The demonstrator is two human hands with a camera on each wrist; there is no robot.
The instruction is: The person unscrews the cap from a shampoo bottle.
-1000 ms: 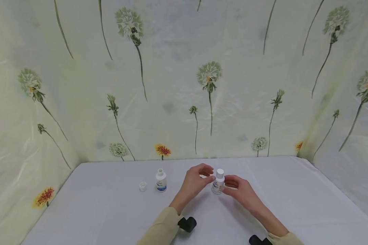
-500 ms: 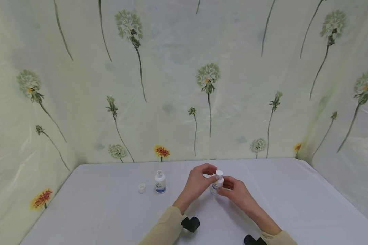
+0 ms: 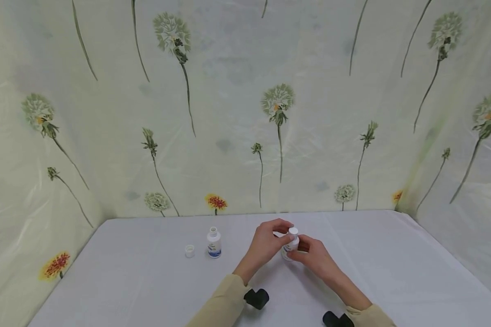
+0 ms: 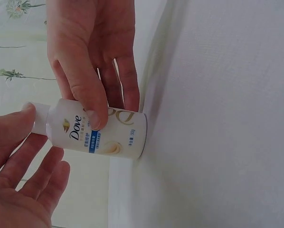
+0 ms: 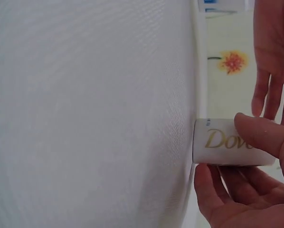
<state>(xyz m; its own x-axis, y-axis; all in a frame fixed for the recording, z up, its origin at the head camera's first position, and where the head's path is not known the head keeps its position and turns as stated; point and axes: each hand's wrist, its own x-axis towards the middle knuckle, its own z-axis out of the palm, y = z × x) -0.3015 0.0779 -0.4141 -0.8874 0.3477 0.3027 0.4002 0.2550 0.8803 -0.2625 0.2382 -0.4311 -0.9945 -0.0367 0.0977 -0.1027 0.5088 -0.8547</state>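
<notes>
A small white Dove bottle [image 3: 289, 250] stands upright on the white-covered table. My right hand [image 3: 314, 258] grips its body, thumb across the label in the left wrist view. At the top, my left hand [image 3: 266, 241] pinches the white cap [image 4: 41, 118] between thumb and fingers; the cap sits on the bottle's neck. In the right wrist view the gold lettering on the bottle [image 5: 218, 152] is partly covered by the right thumb. A second white bottle [image 3: 214, 245] with a blue-patterned label stands uncapped to the left, its loose white cap [image 3: 190, 251] lying beside it.
A white cloth [image 3: 147, 286] covers the table. Flower-printed sheeting [image 3: 229, 113] rises behind it and on both sides. Black wrist-worn pieces show below the left [image 3: 257, 299] and right sleeves [image 3: 370, 315].
My left hand has moved right and onto the cap, its thumb and fingers closing there. The right hand has shifted slightly left and wrapped further round the bottle. The other bottle stays put.
</notes>
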